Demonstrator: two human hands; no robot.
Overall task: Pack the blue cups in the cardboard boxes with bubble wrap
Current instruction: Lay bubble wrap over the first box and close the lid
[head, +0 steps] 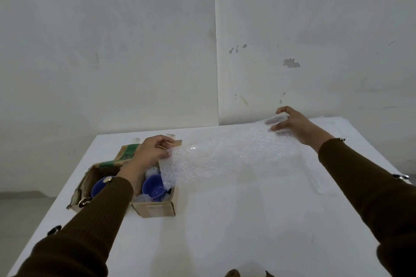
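**Stretching bubble wrap over boxed blue cups**

I am looking down at a white counter [225,220] set against a plain white wall. Both my arms, in brown ribbed sleeves, reach forward.

My left hand [153,150] pinches one end of the bubble wrap [225,155] between thumb and curled fingers, just above the boxes. My right hand [290,123], far across the counter, grasps the other end with the thumb above the edge and the fingers beneath. It is blurred, so I cannot tell how firm that hold is. The clear sheet hangs stretched between my hands, lifted off the counter.

Two open boxes sit side by side at the left. The right cardboard box [155,208] holds a blue cup [154,186] lying tilted, with white padding [140,198] tucked around it. The lower corner of the sheet dips onto this cup. The left cardboard box [83,182], its flaps open, holds a second blue cup [98,188], partly hidden behind my left forearm.

The cups seem to be already in place, so I judge that I am at the cushioning step, readying a top layer. Next, the sheet needs bringing leftward and folding or bunching small enough to fit a box, then pressing down gently so the cup does not shift.
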